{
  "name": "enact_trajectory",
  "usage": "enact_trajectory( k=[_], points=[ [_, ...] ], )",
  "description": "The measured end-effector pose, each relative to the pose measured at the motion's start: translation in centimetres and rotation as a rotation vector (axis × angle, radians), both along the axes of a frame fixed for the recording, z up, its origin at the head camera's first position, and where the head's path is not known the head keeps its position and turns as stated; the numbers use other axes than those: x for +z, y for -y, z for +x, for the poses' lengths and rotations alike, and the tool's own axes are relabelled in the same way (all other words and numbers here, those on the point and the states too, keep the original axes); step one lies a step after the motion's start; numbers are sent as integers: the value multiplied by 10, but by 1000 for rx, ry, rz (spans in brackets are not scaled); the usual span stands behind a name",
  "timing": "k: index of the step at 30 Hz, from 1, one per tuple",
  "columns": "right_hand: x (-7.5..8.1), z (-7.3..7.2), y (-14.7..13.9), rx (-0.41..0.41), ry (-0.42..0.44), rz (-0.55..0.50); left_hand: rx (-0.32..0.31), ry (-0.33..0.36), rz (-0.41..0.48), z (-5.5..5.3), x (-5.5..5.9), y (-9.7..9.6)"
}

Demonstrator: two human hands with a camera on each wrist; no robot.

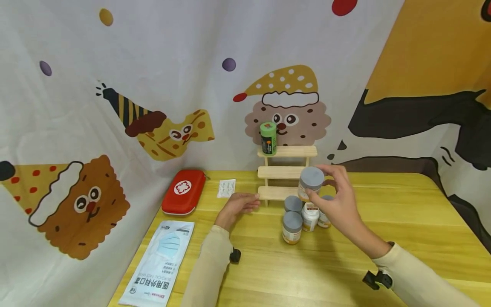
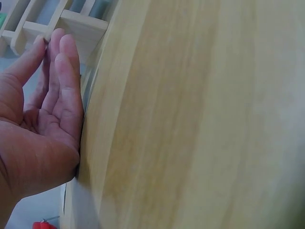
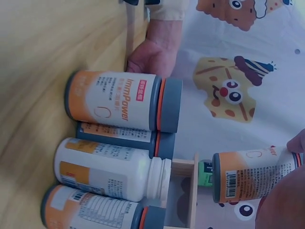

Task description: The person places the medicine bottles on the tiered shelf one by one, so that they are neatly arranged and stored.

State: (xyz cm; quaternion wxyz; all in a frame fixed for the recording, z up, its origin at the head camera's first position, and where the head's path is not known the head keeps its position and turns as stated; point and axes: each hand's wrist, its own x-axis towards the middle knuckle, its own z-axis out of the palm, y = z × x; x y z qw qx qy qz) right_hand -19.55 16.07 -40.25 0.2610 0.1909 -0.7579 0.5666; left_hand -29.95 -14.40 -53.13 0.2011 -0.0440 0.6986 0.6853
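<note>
I hold a squat, round jar [image 1: 310, 184] with a matte gray lid and a white-and-orange label. The small shelf [image 1: 281, 172] in front of me is pale wood, with 3 flat planks rising like stairs on thin uprights. A glossy green cylindrical can [image 1: 268, 139] stands at the left end of its top plank. The table [image 1: 264, 273] has smooth yellowish wood with streaky grain. On it stand 3 more gray-lidded jars [image 1: 292, 230], grouped closely around a white bottle [image 1: 310, 218] with a white cap.

The table's back edge meets a soft cloth [image 1: 207, 42] printed with cartoon snacks in hats. Along the left side lie a red case [image 1: 184, 192] with rounded corners and a flat, shiny face-mask packet [image 1: 159, 264]; a small paper slip [image 1: 226, 188] lies between the case and the shelf. Open wood stretches wide to the right of my right arm, and the planks leave room beside the can.

My right hand [image 1: 343, 205] pinches the jar between thumb and fingers, upright and off the table, in front of the shelf's right part, above the grouped containers. My left hand [image 1: 235, 209] reaches the left end of the lowest plank with its fingertips; I cannot tell whether it pinches or only touches.
</note>
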Motion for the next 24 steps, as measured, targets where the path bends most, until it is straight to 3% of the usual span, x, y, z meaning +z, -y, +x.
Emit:
enact_trajectory(
  k=[12, 21, 24],
  points=[
    [18, -42, 7, -39, -37, 9, 6, -7, -13, 1, 0, 0],
    [44, -65, 2, 23, 169, -13, 11, 4, -14, 1, 1, -1],
    [49, -74, 3, 28, 197, -28, 16, 8, -14, 1, 2, -2]
  ],
)
